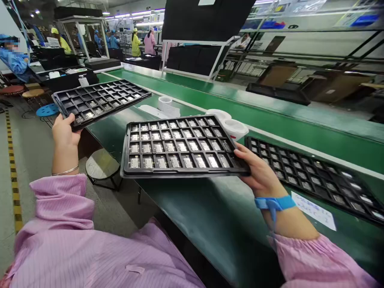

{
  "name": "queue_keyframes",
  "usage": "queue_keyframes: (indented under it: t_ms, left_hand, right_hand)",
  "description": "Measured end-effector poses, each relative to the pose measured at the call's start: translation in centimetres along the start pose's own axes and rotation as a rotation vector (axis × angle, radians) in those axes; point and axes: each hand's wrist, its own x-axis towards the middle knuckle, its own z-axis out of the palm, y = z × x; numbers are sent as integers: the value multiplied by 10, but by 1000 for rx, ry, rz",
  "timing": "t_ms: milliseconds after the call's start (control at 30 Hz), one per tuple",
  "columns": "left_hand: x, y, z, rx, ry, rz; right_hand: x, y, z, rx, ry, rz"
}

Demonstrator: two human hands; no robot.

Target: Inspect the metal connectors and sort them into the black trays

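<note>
My left hand [66, 132] grips the near left corner of a black compartment tray [102, 100]. Some of its pockets hold small silvery parts, mostly along the near side, and many others are bare. In my right hand [258, 170] is the right end of a second black compartment tray [186, 173], its pockets filled with small flat metallic parts. This tray is held above the bench edge, tilted toward me. On the bench to the right lies a third black tray [318, 176], also with metallic parts in its pockets.
The green bench [192, 212] runs away from me. White tape rolls [235, 129] and a smaller white roll [165, 102] stand behind the trays. A handwritten paper [314, 210] lies at right. Stools [102, 164] stand at left; people [150, 42] are in the background.
</note>
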Motion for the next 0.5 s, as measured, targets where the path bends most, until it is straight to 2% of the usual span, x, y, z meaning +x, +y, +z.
queue_keyframes:
  t_ms: [133,267,500]
  left_hand:
    - [-8,-6,-20,-11,60,9]
    - [-31,-13,-39,-23,51,-12]
    - [-71,-14,-58,-54,4,-43]
  right_hand:
    - [39,10,8,-29,-49,-41]
    - [72,21,9,-79,-79,-53]
    - [105,24,2,-199,-22,-30]
